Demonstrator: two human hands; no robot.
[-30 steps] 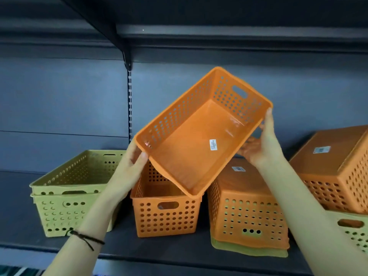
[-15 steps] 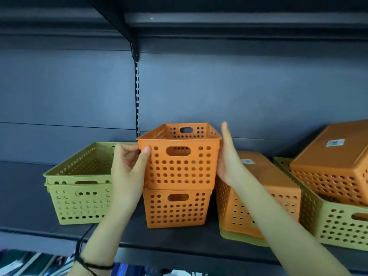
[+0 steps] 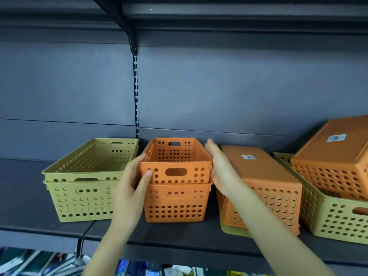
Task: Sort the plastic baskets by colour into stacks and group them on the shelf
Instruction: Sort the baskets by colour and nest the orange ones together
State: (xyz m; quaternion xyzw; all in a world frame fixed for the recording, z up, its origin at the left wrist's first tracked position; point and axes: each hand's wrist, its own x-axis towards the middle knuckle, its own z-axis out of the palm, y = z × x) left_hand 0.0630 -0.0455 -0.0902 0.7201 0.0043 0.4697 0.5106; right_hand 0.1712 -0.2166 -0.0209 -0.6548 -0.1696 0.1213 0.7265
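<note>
Now nesting: left hand [image 3: 132,182] grips top orange basket [image 3: 176,163] at 9 o'clock, right hand [image 3: 220,170] flat, open against 3. Press evenly, seat rims flush on lower basket [image 3: 175,204].

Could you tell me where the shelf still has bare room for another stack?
Bare shelf lies left of the green stack. The strip in front of the orange stack is narrow. Rightwards it is crowded: upturned orange basket, then green basket.
</note>
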